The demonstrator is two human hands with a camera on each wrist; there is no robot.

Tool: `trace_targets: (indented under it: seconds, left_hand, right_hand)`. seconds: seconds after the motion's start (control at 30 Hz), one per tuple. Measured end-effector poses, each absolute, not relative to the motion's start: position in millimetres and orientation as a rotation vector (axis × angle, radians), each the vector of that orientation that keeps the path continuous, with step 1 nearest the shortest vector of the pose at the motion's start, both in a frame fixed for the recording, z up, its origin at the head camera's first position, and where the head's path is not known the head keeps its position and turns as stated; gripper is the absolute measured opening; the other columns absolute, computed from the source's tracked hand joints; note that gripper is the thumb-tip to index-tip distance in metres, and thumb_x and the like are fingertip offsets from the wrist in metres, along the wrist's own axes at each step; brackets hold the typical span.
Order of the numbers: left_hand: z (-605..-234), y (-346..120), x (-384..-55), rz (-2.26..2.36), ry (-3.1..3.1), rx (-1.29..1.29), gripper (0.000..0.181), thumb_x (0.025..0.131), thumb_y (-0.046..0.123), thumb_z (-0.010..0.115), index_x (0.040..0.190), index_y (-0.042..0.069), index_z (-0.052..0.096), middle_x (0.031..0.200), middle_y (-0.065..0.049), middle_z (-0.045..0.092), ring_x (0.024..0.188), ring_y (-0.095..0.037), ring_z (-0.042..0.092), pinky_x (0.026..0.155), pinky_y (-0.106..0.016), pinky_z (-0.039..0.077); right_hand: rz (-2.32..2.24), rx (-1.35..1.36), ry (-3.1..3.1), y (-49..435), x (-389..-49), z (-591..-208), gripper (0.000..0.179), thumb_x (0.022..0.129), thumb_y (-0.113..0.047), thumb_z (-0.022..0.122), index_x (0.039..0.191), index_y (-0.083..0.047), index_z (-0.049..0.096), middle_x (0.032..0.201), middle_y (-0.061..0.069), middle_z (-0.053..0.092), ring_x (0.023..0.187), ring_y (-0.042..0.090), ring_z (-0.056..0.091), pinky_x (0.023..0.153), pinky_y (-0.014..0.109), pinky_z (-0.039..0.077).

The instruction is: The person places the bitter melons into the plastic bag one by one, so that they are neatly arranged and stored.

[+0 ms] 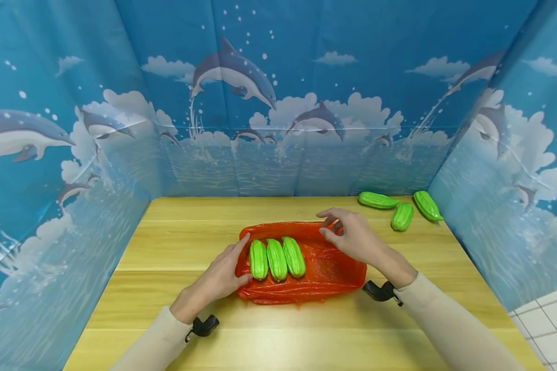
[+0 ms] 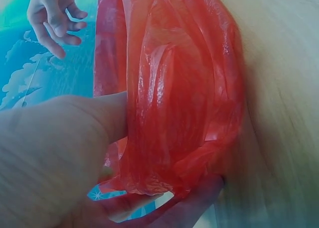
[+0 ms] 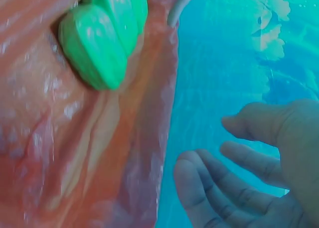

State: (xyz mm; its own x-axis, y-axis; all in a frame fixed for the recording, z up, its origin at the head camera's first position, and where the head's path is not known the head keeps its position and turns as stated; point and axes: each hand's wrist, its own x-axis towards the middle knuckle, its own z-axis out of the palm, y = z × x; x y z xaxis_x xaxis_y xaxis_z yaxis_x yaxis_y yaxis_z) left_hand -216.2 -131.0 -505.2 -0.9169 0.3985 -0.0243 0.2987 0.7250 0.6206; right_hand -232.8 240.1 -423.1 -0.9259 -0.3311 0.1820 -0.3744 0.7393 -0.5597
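Observation:
A red plastic bag (image 1: 327, 260) lies spread open in the middle of the wooden table, its rim forming a rounded rectangle. Inside, at the left end, three shiny green bitter melons (image 1: 277, 259) rest side by side. My left hand (image 1: 220, 273) grips the bag's left end; in the left wrist view the thumb goes behind the rim, with the fingers on the other side of the film. Over the bag's right back part hovers my right hand (image 1: 353, 237), fingers loosely bent and nothing between them. In the right wrist view its fingers (image 3: 189, 180) are apart from the bag's edge.
Several more things lie about: at the back right corner of the table (image 1: 181, 226) are three loose green bitter melons (image 1: 402, 216). A blue dolphin-print curtain (image 1: 288, 170) encloses the back and both sides. White tiles (image 1: 550, 314) show at the lower right.

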Motion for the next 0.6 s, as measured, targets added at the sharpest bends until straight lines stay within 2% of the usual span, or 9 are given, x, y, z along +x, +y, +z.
trace_targets:
  seconds: [0.27,0.37,0.47,0.6]
  left_hand:
    - [-507,-131,-214,0.944,2.788,0.571,0.108,0.103,0.016,0.091,0.188,0.016,0.025,0.175,-0.029,0.053,0.157,-0.051,0.06,0.128,-0.066,0.055]
    - [-507,-130,-214,0.943,2.784,0.568,0.108,0.103,0.017,0.091,0.188,0.016,0.024,0.175,-0.03,0.053,0.157,-0.051,0.06,0.128,-0.066,0.055]
    - [-508,-130,-213,0.938,2.783,0.556,0.108,0.103,0.018,0.09,0.188,0.017,0.023,0.177,-0.03,0.051,0.16,-0.053,0.057,0.129,-0.067,0.054]
    - [-508,-130,-214,0.934,2.79,0.549,0.109,0.103,0.018,0.09,0.189,0.019,0.022,0.179,-0.031,0.048,0.162,-0.054,0.054,0.13,-0.069,0.052]
  right_hand:
    - [0.88,0.523,-2.784,271,-247,-421,0.036,0.113,-0.012,0.077,0.148,-0.006,0.077,0.117,0.013,0.084,0.098,0.028,0.083,0.077,0.036,0.068]
    - [0.85,0.493,-2.756,285,-252,-422,0.035,0.114,-0.015,0.076,0.147,-0.005,0.077,0.118,0.017,0.084,0.097,0.031,0.082,0.075,0.034,0.065]
    - [0.831,0.458,-2.732,300,-257,-424,0.035,0.115,-0.018,0.076,0.148,-0.004,0.077,0.123,0.021,0.082,0.1,0.036,0.081,0.075,0.039,0.065]
    - [0.837,0.408,-2.712,321,-265,-431,0.036,0.116,-0.019,0.075,0.148,-0.004,0.076,0.129,0.026,0.078,0.106,0.043,0.081,0.081,0.054,0.068]
